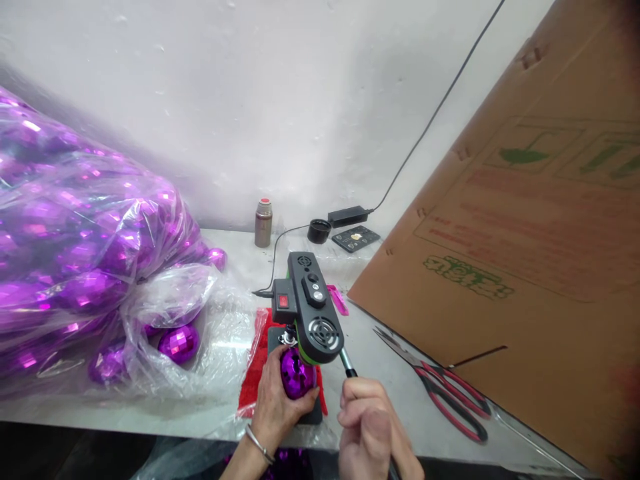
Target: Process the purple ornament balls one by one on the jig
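My left hand (277, 393), with a bracelet at the wrist, is closed around a shiny purple faceted ball (299, 373). The ball sits beneath the front end of a black and green bench machine (316, 307) that has round vents and a red switch. My right hand (375, 423) is wrapped around the black-gripped metal lever (347, 363) at the machine's right side. A red cloth (254, 370) lies under the machine's dark base. The top of the ball is partly hidden by the machine head.
At the left, a large clear plastic bag (75, 220) bulges with purple balls. Loose purple balls (179, 343) rest near it. Red-handled scissors (450, 393) lie beside a big cardboard box (525, 233) on the right. A flask (263, 223) and a black power adapter (349, 215) stand near the wall.
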`<state>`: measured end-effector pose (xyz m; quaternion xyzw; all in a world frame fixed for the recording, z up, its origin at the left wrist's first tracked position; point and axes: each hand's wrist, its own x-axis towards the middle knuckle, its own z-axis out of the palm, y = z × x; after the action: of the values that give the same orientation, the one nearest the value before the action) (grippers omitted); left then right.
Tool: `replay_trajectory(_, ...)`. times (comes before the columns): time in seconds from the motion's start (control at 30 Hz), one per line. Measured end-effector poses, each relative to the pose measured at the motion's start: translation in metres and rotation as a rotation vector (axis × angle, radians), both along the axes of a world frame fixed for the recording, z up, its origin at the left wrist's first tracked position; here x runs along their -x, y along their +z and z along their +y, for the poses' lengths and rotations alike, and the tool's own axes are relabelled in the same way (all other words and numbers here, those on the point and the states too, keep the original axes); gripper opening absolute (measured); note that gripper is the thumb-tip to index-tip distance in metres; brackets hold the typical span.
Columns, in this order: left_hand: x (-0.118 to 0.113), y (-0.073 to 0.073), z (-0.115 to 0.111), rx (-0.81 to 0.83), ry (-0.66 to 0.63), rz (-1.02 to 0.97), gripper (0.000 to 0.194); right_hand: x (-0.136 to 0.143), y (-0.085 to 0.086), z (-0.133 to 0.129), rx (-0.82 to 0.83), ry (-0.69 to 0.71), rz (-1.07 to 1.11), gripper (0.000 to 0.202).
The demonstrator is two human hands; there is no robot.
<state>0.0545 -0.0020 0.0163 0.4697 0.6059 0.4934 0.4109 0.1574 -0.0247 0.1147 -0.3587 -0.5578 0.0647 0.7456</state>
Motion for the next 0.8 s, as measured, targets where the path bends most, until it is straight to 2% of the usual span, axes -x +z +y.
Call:
replay_trajectory(0.23, -0.0003, -0.0041, 0.0005, -0.012, -0.009, 0.024, 0.076, -0.0013, -0.0016, -0.0008, 0.014, 0.031, -0.017, 0.042)
replay_trajectory(0.53, -0.0007, -0.0018, 0.0003, -0.02, -0.015, 0.047, 0.073, -0.001, 0.0017, 0.0008, -0.007, 0.027, -0.047, 0.047)
replay_trajectory(0.8, -0.0017, -0.0105, 0.001, -0.031, -0.035, 0.152, 0.077, 0.0005, 0.0078, 0.0021, -0.035, -0.011, -0.065, 0.052)
